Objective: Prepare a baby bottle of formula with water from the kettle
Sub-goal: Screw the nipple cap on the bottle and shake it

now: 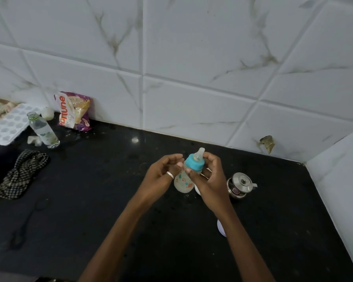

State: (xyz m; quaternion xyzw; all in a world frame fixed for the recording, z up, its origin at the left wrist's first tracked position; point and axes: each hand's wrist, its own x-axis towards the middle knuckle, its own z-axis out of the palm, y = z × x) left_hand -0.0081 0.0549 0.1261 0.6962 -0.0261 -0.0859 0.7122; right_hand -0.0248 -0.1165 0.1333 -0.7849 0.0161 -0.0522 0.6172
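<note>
A baby bottle (pixel 182 183) with a cloudy printed body, a blue collar (pixel 194 161) and a clear teat stands tilted over the black counter (pixel 102 190) at mid-frame. My left hand (pixel 161 176), a ring on one finger, touches the bottle's upper body from the left with curled fingers. My right hand (pixel 209 180) grips the blue collar from the right. A small steel lidded pot (pixel 239 185) sits just right of my right hand. Something white lies partly hidden under my right hand and forearm (pixel 220 228).
Far left on the counter: a clear plastic bottle (pixel 43 130), a purple food packet (pixel 74 110) against the tiled wall, a white ice tray (pixel 7 126) and a checked cloth (pixel 21 176). Tiled walls close off the back and right sides.
</note>
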